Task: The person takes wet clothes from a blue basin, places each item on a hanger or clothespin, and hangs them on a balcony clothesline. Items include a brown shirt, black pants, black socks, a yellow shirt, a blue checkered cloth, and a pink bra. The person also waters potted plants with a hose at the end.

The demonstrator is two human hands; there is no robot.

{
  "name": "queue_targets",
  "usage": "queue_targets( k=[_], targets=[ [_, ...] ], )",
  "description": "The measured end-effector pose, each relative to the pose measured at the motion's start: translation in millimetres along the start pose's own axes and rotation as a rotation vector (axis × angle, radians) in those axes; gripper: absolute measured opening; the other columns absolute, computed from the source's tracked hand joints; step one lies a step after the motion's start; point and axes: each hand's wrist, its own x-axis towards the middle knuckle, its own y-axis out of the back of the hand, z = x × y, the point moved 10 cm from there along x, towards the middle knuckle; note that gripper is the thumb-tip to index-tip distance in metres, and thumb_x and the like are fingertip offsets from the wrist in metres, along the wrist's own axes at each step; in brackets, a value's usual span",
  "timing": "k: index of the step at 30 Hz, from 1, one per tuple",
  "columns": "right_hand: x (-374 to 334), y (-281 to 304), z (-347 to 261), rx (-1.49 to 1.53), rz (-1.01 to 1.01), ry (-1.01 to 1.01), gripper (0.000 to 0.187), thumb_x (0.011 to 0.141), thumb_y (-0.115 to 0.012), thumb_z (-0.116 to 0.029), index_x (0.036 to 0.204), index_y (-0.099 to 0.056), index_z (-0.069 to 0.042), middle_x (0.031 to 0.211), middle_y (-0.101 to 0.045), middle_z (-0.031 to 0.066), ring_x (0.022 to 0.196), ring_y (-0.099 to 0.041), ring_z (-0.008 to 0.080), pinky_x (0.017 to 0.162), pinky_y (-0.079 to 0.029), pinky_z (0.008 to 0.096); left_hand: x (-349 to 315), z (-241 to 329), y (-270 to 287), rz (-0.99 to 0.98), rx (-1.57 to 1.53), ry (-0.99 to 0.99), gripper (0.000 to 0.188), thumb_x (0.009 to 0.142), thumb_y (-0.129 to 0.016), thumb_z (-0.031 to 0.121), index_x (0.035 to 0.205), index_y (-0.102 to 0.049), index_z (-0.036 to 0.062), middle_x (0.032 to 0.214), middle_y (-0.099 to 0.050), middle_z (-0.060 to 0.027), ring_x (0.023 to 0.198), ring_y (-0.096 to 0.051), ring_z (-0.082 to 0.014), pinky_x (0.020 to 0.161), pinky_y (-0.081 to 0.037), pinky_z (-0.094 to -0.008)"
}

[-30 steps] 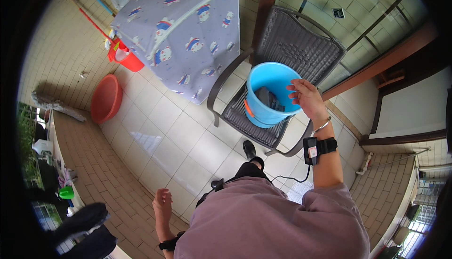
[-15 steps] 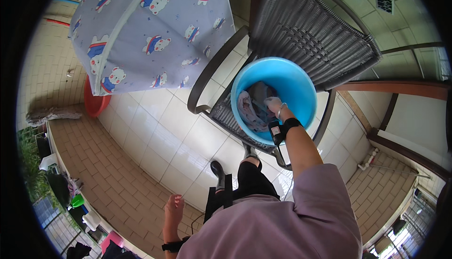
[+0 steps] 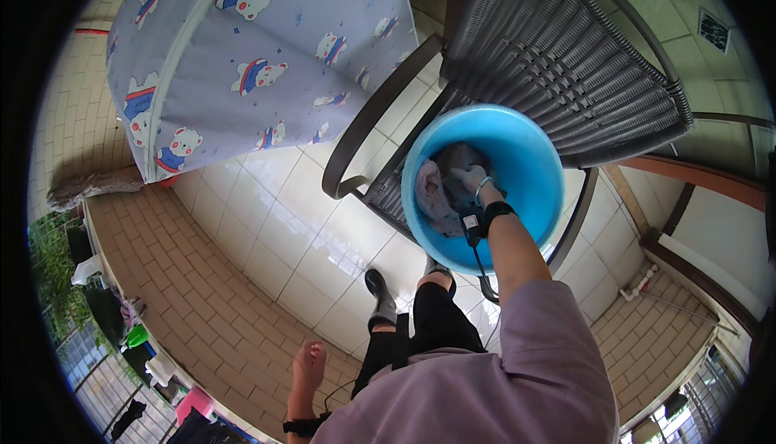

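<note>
A round light-blue bucket (image 3: 543,202) rests on the seat of a dark woven armchair (image 3: 558,64). Inside it lie a dark grey cloth (image 3: 457,158) and a pale pinkish cloth (image 3: 432,197), bunched together. My right hand (image 3: 471,179) reaches down into the bucket, its fingers closed on the dark grey cloth; the fingertips are partly hidden in the folds. A bangle and a black strap with a small device circle that wrist. My left hand (image 3: 309,360) hangs low by my side, holding nothing, with its fingers loosely bent.
A pale purple bear-print cover (image 3: 267,64) drapes over something at the far left. A brown tiled ledge (image 3: 186,274) runs along the left, with bottles and a pink container (image 3: 194,403) beyond it. My boots (image 3: 378,294) stand on white floor tiles. A white pipe (image 3: 638,284) is at the right.
The view has shifted, so the chair and bucket sit slightly lower and to the right. My right hand stays in the bucket at the cloths. My left hand remains hanging.
</note>
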Motion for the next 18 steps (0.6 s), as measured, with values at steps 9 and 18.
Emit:
queue_targets(
  k=[9,18],
  targets=[
    [-116.2,49.3,-41.0,0.605,-0.302,-0.080,0.021,0.074,-0.065,-0.013,0.085,-0.056,0.003,0.067,-0.058,0.0085,0.055,-0.057,0.0182,0.043,-0.045,0.0309,24.5,68.9,22.9,0.047,0.004,-0.138,0.017,0.086,-0.058,0.012,0.100,-0.057,0.0027,0.080,-0.062,-0.0103,0.066,-0.060,-0.0177,0.059,-0.048,-0.0299],
    [-264.9,162.9,-164.6,0.020,0.083,0.491,0.030,0.074,-0.056,-0.009,0.102,-0.054,0.001,0.085,-0.065,0.0100,0.077,-0.061,0.0157,0.068,-0.049,0.0318,26.3,118.5,45.4,0.074,-0.040,-0.315,0.019,0.087,-0.058,0.010,0.103,-0.056,0.0015,0.074,-0.060,-0.0089,0.064,-0.059,-0.0156,0.060,-0.047,-0.0288]
  ],
)
